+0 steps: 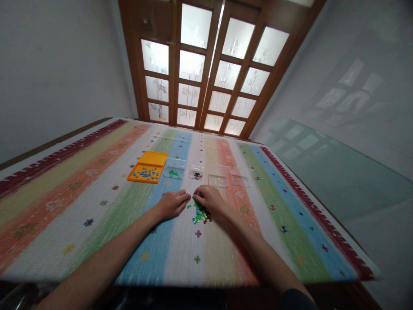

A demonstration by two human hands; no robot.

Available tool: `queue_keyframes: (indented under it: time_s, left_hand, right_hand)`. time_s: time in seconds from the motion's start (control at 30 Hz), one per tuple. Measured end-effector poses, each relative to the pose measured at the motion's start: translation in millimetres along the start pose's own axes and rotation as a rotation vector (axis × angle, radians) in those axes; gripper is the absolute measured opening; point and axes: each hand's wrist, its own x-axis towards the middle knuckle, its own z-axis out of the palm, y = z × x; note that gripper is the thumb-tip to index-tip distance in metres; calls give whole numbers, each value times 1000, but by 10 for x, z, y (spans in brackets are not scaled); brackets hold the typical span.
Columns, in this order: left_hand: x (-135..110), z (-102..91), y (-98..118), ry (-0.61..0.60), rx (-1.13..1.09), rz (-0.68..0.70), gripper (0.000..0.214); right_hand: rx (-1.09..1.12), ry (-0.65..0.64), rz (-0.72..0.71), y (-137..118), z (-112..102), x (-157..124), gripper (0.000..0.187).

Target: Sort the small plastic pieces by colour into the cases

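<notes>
- Resting palm down on the worktop (97, 193), the left hand (172, 203) lay just beside the pile of small pieces (199, 216). Its grip was loose, with the fingers side by side and lightly bent, and it held nothing that I could see.
- The right hand (211, 200) was placed over the far edge of the same pile, with its fingers bent down towards the pieces. I cannot tell whether its grip was pinching a piece or was only touching the pile, because the fingertips were too small and partly hidden.
- The pile lay on the white stripe of the cloth, between the two hands and partly under the right palm. The pieces were mostly green, with some dark ones mixed in.
- Beyond the hands stood a row of trays, apart from the pile.
- At the left end was an orange tray (155, 159) that contained blue pieces (146, 173).
- Next to it stood a clear tray (176, 162) with a few green pieces (173, 173).
- After that came a smaller clear tray (196, 168) with some dark pieces inside.
- Two more clear trays (218, 181) (239, 178) followed to the right; what was inside them was too small to name.
- The worktop was covered by a woven cloth with long stripes of many colours.
- Behind the worktop was a wooden door with frosted glass panes (206, 64).
</notes>
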Motion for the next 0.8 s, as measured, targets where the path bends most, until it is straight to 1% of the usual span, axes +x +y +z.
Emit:
queue_keyframes:
  time_s: [0.1,0.27,0.33,0.4,0.5,0.67,0.8]
  left_hand:
    - [4,-2,1,-3,6,3,23]
    - [0,11,-6,-1,5,2,22]
    - [-3,14,-7,4,2,2,22]
    - [-2,14,-6,5,7,4,22]
    - [2,8,-1,7,13,10,23]
    - [3,0,3,5,-9,17,23]
    - [-3,2,-1,13,-19,15,22]
  right_hand:
    - [-40,-14,-3,-25,18,-4,18]
    - [-44,-21,-35,-35,29,-37,16]
    - [-23,2,-37,-21,22,-45,15]
    - [3,51,-15,23,-1,-51,15]
    - [25,147,37,163,-72,-58,15]
    - [15,284,138,510,-206,-73,17]
    - [-34,327,254,681,-246,-107,22]
